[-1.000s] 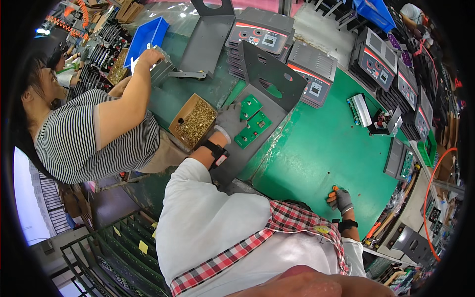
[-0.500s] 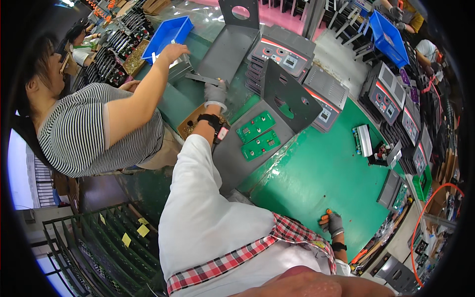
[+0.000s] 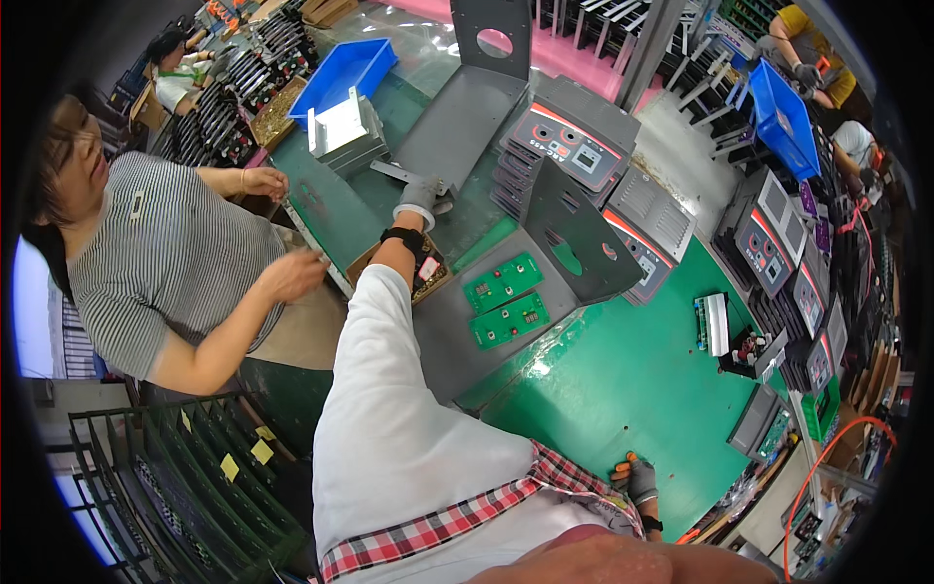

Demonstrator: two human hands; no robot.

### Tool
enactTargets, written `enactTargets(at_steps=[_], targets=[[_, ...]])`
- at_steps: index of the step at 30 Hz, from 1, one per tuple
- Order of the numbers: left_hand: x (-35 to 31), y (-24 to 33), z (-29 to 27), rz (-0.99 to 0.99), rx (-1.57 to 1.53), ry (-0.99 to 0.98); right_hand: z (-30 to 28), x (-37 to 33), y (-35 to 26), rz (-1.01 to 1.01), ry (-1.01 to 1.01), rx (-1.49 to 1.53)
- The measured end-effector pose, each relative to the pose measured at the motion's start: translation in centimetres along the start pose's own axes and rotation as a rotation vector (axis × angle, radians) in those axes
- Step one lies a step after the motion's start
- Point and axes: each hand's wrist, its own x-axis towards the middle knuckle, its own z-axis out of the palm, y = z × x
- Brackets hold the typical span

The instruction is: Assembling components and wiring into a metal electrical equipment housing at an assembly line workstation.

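My left arm in a white sleeve stretches far across the bench. My gloved left hand closes over the end of a flat grey metal bracket beside a large grey folded panel. Under my forearm sits a brown box of small screws. Two green circuit boards lie on a grey metal plate, next to an upright dark chassis wall. My gloved right hand rests low on the green mat, holding an orange-handled tool.
A co-worker in a striped shirt stands at the left, hands near the bench edge. A blue bin and a silver metal part lie beyond. Stacks of grey front panels and more units fill the right side.
My left hand has reached from the screw box out to the grey bracket. The co-worker has pulled an arm back from the blue bin. My right hand stays put.
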Motion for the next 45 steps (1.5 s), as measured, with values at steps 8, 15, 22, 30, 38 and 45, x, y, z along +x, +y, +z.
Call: enactTargets(at_steps=[8,15,22,30,38,45], targets=[[-3.8,5.7,-2.3,-0.575,-1.244,0.130,-0.4,0.2,0.1,0.078,-0.060,0.088],[-8.1,7.0,-5.2,-0.689,-1.125,0.064,0.2,0.4,0.5,-0.063,0.044,0.029],[-11.2,6.4,-3.9,-0.374,-1.565,0.288,0.7,-0.2,0.4,-0.097,0.003,0.056],[-20.1,4.5,-3.4,-0.215,-1.669,0.319,0.7,-0.1,0.6,-0.119,0.026,0.042],[-33.6,6.0,-6.0,-0.041,-1.609,0.519,-1.6,1.6,1.1,-0.011,-0.280,0.084],[-46.0,10.6,-3.9,-0.102,-1.571,0.424,-0.6,-2.3,-4.1,-0.788,-0.141,-0.139]])
